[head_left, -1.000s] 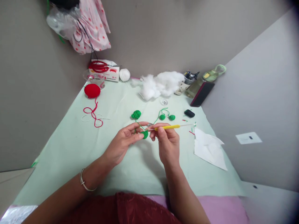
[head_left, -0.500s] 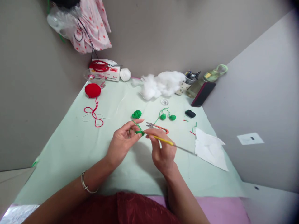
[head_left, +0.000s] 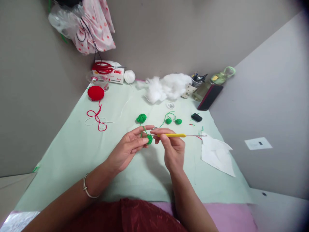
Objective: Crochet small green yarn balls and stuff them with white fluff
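left fingers [head_left: 140,141] pinch near the curled right fingers [head_left: 166,142], both forearms [head_left: 102,178] slanting inward.

Grey walls [head_left: 217,35]; pale green tabletop [head_left: 72,158]; white wall plate [head_left: 252,145].

Spotted cloth [head_left: 98,33] — green-lidded bottle [head_left: 215,78] beside pen cup [head_left: 187,92]

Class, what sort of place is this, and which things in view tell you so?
Probably a craft corner, perhaps at home: a ball of red yarn, fluffy white stuffing, and a yellow-handled hook in the right hand.
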Available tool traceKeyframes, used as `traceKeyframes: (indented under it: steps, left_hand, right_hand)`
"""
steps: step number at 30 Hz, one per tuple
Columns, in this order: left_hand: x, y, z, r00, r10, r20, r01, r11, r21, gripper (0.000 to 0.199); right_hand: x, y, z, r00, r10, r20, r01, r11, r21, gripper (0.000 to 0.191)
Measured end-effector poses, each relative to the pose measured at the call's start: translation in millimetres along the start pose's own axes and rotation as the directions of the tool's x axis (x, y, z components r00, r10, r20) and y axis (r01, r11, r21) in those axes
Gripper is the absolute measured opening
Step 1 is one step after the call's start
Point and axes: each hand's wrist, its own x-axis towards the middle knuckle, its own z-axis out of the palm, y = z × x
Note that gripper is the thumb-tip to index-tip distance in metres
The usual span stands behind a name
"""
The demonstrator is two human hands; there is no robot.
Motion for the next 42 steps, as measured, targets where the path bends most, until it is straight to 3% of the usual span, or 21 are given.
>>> traceKeyframes:
  steps: [3,6,8,10,12,14,17,22,26,29,31,34,36,39,42]
  left_hand:
    - [-0.2,-3.7,1.1,0.996,0.058,-0.064,-0.053,0.995,0.08,0.041]
    - [0.0,-6.3,2.5,0.992,0.076,-0.104,-0.074,0.997,0.023,0.044]
    - [0.7,-6.1,1.8,0.997,0.011,-0.083,-0.017,0.997,-0.071,0.041]
    - [1.8,-4.5,-0.3,0.996,-0.086,-0.034,0.079,0.984,-0.159,0.036]
    - [2.8,-2.6,-2.7,0.992,-0.127,-0.009,0.122,0.969,-0.214,0.033]
    - [3.3,-1.7,-4.1,0.995,-0.102,-0.023,0.094,0.971,-0.22,0.032]
    - [2.6,-3.7,-3.3,0.999,-0.012,-0.031,0.009,0.995,-0.102,0.034]
    - [0.4,-8.3,-2.1,0.995,0.093,-0.023,-0.088,0.984,0.152,0.034]
    - [-0.5,-6.5,-4.1,0.993,0.117,-0.033,-0.109,0.976,0.189,0.032]
    - [-0.8,-4.6,-4.9,0.988,0.14,-0.06,-0.125,0.97,0.209,0.03]
    - [-1.0,-4.1,-4.4,0.986,0.152,-0.074,-0.131,0.964,0.232,0.029]
    - [-1.5,-4.8,-2.0,0.974,0.186,-0.127,-0.144,0.947,0.286,0.03]
    - [-1.9,-6.1,0.0,0.958,0.227,-0.176,-0.161,0.932,0.325,0.032]
    - [-2.0,-8.1,2.4,0.935,0.279,-0.22,-0.195,0.92,0.339,0.036]
    - [-0.8,-8.1,2.3,0.968,0.176,-0.181,-0.143,0.973,0.182,0.044]
  right_hand:
    - [-2.4,2.5,3.4,0.999,-0.028,0.032,0.032,0.991,-0.131,0.019]
    - [-7.9,8.7,7.2,0.969,-0.234,0.073,0.245,0.918,-0.312,0.027]
    - [-10.9,12.5,8.2,0.915,-0.383,0.13,0.4,0.815,-0.418,0.036]
    - [-11.2,13.0,6.8,0.893,-0.433,0.119,0.44,0.792,-0.424,0.038]
    - [-8.5,9.7,3.8,0.938,-0.346,0.016,0.333,0.885,-0.325,0.029]
    - [-4.4,5.1,0.8,0.984,-0.162,-0.076,0.149,0.977,-0.151,0.021]
    - [0.0,1.0,-0.5,0.999,0.016,-0.04,-0.017,1.0,-0.019,0.019]
    - [1.0,3.3,-0.2,0.997,0.074,0.005,-0.073,0.997,-0.038,0.017]
    - [2.9,4.2,-2.8,0.995,0.102,-0.008,-0.101,0.99,0.096,0.019]
    - [3.3,-0.1,-2.7,0.997,0.083,0.0,-0.083,0.993,0.078,0.022]
    - [1.6,-3.9,-1.8,0.999,0.04,-0.002,-0.04,0.999,0.007,0.021]
    - [-3.4,-5.8,-0.5,0.993,-0.11,0.039,0.116,0.957,-0.267,0.02]
    - [-6.8,-2.8,0.1,0.959,-0.251,0.128,0.282,0.859,-0.428,0.02]
    - [-10.1,5.2,1.9,0.883,-0.401,0.244,0.468,0.708,-0.53,0.029]
    - [-11.4,10.8,4.6,0.842,-0.457,0.286,0.53,0.604,-0.595,0.035]
